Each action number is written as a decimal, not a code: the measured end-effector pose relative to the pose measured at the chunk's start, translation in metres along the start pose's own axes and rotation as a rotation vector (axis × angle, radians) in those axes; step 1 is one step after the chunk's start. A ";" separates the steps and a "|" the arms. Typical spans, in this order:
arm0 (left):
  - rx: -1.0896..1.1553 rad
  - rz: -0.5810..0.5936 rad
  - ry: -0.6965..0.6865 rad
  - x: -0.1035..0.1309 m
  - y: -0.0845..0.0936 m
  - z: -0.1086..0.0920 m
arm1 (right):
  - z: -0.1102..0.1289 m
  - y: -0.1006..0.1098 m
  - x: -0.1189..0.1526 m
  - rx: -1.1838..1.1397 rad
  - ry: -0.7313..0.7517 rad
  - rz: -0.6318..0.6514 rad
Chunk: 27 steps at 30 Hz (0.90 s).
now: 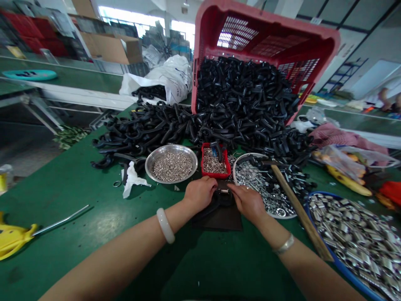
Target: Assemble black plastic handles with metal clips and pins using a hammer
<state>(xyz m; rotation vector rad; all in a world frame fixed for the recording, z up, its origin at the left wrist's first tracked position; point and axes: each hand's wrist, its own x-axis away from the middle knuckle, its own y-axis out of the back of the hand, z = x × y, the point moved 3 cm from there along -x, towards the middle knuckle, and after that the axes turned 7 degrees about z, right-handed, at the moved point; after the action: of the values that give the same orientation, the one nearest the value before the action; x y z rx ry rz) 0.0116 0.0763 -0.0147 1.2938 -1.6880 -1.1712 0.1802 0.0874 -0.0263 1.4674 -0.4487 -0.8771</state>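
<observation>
A black part (208, 209) with a small metal spring (223, 191) at its top lies on a dark pad (230, 221). My left hand (202, 193), its fingers curled together, is at the left side of the part. On the other side, my right hand (249, 202) reaches to the part near the spring, fingers close together. Whatever sits between my fingertips is too small to make out. Just beyond my hands are a red box (214, 171) of small metal pins and a steel bowl (171, 164) of small metal pieces.
A red crate (266, 12) spills black parts (247, 92) across the back. A white tray (250, 155) of rings and bolts, a wooden-handled tool (300, 209) and a blue basin (341, 274) are right. A metal rod (61, 220) points out from a yellow object (15, 237) at left.
</observation>
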 end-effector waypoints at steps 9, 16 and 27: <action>0.044 -0.040 0.032 0.002 -0.002 -0.001 | 0.018 0.009 -0.012 0.232 0.003 0.261; 0.669 0.073 -0.011 -0.008 0.010 0.004 | 0.006 0.018 -0.018 -0.423 -0.046 -0.116; 1.507 0.417 0.278 0.003 0.004 0.028 | 0.031 0.015 -0.054 -0.785 0.010 -0.093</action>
<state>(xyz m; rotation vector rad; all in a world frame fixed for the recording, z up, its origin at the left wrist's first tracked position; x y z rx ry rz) -0.0154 0.0806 -0.0204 1.5637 -2.4408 0.7567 0.1271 0.1048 0.0044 0.7698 -0.0050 -0.9706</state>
